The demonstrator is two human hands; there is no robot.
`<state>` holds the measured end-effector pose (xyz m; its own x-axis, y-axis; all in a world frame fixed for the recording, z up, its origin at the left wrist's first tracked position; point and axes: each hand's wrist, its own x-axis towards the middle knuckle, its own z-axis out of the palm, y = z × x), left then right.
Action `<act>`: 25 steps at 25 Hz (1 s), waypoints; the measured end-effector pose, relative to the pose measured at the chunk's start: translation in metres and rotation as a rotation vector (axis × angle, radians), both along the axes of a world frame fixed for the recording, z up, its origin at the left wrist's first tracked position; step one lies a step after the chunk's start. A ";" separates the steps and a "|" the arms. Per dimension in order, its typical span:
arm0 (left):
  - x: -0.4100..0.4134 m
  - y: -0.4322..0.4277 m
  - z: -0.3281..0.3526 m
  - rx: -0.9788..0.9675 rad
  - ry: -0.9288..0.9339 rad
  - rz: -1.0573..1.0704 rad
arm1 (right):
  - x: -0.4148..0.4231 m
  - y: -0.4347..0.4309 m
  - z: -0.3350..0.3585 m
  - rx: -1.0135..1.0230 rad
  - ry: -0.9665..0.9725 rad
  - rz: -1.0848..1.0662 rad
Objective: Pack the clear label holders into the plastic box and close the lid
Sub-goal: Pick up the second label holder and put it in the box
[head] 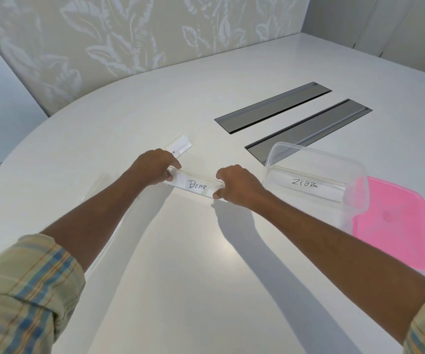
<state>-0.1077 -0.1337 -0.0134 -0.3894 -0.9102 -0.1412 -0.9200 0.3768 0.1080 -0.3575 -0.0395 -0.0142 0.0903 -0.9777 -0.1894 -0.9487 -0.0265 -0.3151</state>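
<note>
A clear label holder marked BEAR lies on the white table, gripped at both ends: my left hand pinches its left end and my right hand its right end. To the right stands the clear plastic box, open, with a holder marked ZEBRA inside it. The pink lid lies flat on the table, right of the box and partly under it. Another holder lies just beyond my left hand, partly hidden. A further clear holder lies under my left forearm.
Two grey metal cable hatches are set flush in the table behind the box. The table's curved edge runs at the left, with a patterned wall beyond.
</note>
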 end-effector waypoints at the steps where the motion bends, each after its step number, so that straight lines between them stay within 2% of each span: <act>1: 0.000 0.001 -0.001 -0.012 0.002 -0.002 | 0.002 -0.001 -0.003 -0.004 0.011 0.001; 8: 0.000 0.010 -0.001 -0.057 0.038 0.009 | 0.005 0.001 -0.008 -0.090 0.050 0.000; 14: 0.004 0.016 0.013 -0.079 0.060 0.003 | 0.000 0.002 0.003 -0.113 -0.014 -0.019; 25: -0.032 0.023 0.092 -0.281 0.109 -0.140 | -0.055 0.017 0.089 -0.248 0.007 -0.069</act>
